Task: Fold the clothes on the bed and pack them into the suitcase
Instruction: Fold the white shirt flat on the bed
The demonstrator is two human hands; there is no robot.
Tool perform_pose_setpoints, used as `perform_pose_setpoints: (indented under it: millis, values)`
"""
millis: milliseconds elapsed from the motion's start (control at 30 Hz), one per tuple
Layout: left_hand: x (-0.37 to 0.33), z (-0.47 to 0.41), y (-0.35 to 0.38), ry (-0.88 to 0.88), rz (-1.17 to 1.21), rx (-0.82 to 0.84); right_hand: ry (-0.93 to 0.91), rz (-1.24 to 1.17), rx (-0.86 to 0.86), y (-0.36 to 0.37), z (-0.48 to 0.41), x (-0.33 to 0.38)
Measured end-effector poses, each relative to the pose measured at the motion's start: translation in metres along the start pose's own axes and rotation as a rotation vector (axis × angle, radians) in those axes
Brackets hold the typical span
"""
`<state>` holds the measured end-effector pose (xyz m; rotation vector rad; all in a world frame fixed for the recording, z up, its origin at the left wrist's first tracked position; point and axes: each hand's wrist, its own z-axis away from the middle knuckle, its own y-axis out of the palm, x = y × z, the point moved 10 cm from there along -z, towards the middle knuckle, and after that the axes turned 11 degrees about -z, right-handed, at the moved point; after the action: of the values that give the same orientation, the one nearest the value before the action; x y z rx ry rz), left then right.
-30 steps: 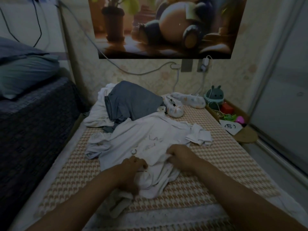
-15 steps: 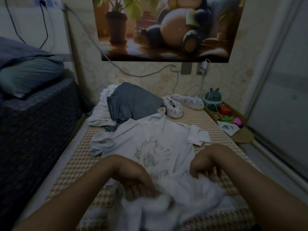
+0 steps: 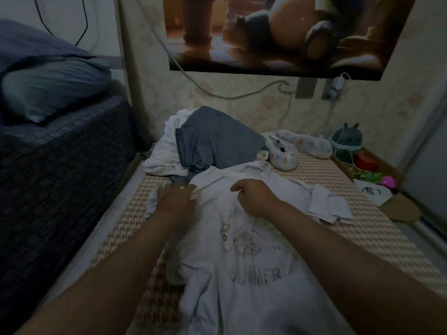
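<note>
on the bed (image 3: 343, 187), white t-shirt (image 3: 254, 274) now pulled flat, print up; left hand (image 3: 176, 200) spread on its shoulder, right hand (image 3: 254, 199) curled, pinching cloth. folding can begin.

- Light is dim, everything grey-toned.
- Back wall (image 3: 242, 112): pale floral wallpaper, with a large cartoon poster (image 3: 266, 32) hung high.
- White cable (image 3: 217, 95) sags along that wall to a plug (image 3: 335, 87) under the poster's right corner.
- Left: dark checked raised block (image 3: 60, 165), blue-grey pillows (image 3: 48, 85) on top.
- Bed (image 3: 326, 175): beige woven mat, far edge against the back wall.
- Right: pale panel (image 3: 430, 153); low wooden ledge (image 3: 399, 209) beside the bed's right edge.
</note>
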<state>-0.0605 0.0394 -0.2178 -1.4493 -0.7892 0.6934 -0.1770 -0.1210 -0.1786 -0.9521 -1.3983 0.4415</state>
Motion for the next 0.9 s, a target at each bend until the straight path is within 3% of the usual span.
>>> perform_pose_setpoints:
  millis: [67, 100, 167, 267, 300, 367, 433, 467, 567, 667, 767, 900]
  values:
    - [0.017, -0.01, 0.019, -0.051, -0.073, 0.101, -0.019, -0.002, -0.031, 0.017, -0.028, -0.003]
    - [0.021, -0.015, 0.021, -0.058, 0.031, 0.094, -0.038, 0.009, -0.032, 0.027, -0.041, -0.005]
    - [0.034, -0.025, 0.01, -0.07, 0.225, -0.037, -0.021, 0.099, -0.012, 0.046, -0.064, -0.013]
    - [0.078, -0.031, -0.015, -0.223, -0.021, -0.267, 0.072, 0.408, -0.016, 0.059, -0.086, -0.028]
    - [0.093, -0.031, -0.017, -0.283, -0.164, -0.243, 0.079, 0.495, -0.021, 0.06, -0.09, -0.03]
    - [0.117, -0.029, -0.007, -0.392, -0.317, -0.007, 0.01, 0.553, -0.024, 0.06, -0.097, -0.027]
    - [0.119, -0.027, 0.003, -0.388, -0.375, 0.146, -0.1, 0.445, -0.033, 0.057, -0.102, -0.019]
    - [0.108, -0.036, 0.0, -0.33, -0.36, 0.105, -0.141, 0.325, -0.067, 0.05, -0.104, -0.015]
    - [0.054, -0.071, -0.025, -0.126, -0.021, -0.177, -0.143, 0.076, -0.243, 0.012, -0.118, -0.026]
    - [0.007, -0.099, -0.02, -0.058, 0.39, -0.13, -0.074, 0.303, -0.153, -0.001, -0.137, -0.053]
    - [-0.006, -0.106, -0.001, -0.102, 0.392, -0.062, -0.02, 0.471, -0.062, -0.001, -0.148, -0.074]
    - [0.021, -0.106, -0.028, -0.229, 0.524, -0.437, 0.023, 0.245, -0.383, -0.044, -0.152, -0.088]
